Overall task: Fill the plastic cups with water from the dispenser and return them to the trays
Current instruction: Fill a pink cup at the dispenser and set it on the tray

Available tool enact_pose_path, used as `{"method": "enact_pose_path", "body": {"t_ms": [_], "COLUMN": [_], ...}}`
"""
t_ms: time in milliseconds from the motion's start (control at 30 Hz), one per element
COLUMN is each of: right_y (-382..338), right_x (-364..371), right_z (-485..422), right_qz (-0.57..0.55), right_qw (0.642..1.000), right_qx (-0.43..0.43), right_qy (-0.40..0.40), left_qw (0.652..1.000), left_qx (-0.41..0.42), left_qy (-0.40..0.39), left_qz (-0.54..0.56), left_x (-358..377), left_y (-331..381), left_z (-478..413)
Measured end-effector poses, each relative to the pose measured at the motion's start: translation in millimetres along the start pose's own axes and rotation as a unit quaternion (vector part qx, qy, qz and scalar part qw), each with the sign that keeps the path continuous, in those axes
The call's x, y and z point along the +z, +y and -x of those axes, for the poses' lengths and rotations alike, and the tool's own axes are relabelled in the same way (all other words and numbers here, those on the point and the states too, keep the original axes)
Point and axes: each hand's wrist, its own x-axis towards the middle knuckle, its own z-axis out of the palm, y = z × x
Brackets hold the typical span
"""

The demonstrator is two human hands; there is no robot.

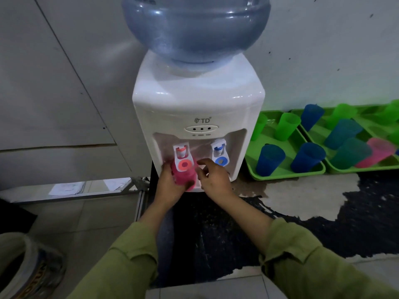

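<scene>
I see my left hand (172,182) wrapped around a translucent pink plastic cup (187,176), fingers curled snugly on its tapered wall, holding it under the red-orange tap (183,157) of the glossy white dispenser (198,100), which carries a rounded blue water bottle (196,26). My right hand (212,180) hovers just beside the cup with fingers loosely bent and spread, gripping nothing, below the blue tap (219,153). To the right, smooth green trays (287,173) hold upright blue, green and pink cups.
</scene>
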Motion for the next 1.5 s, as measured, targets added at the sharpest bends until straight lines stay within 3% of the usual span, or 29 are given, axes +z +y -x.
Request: {"method": "enact_pose_path", "body": {"t_ms": [467, 767, 900, 1067, 1267, 1500], "right_y": [-19, -40, -44, -56, -54, -16], "right_x": [-11, -39, -45, -54, -58, -66], "right_z": [-18, -11, -13, -14, -12, -12], "right_qz": [0.030, -0.043, -0.082, -0.179, -0.198, -0.103], "right_qw": [0.991, 0.984, 0.976, 0.965, 0.966, 0.987], "right_qx": [0.019, 0.047, 0.090, 0.115, 0.096, 0.122], "right_qy": [-0.126, -0.169, -0.182, -0.155, -0.135, 0.021], "left_qw": [0.998, 1.000, 0.999, 0.995, 0.995, 0.995], "left_qx": [0.002, -0.003, -0.031, -0.038, -0.036, -0.001], "left_qy": [-0.010, -0.026, -0.025, -0.015, -0.018, -0.036], "left_qz": [-0.057, 0.013, -0.028, -0.087, -0.097, -0.090], "left_x": [-3, -2, -3, -5, -6, -2], "left_y": [-5, -5, -7, -3, -5, 0], "left_z": [-9, -8, -10, -7, -9, -8]}}
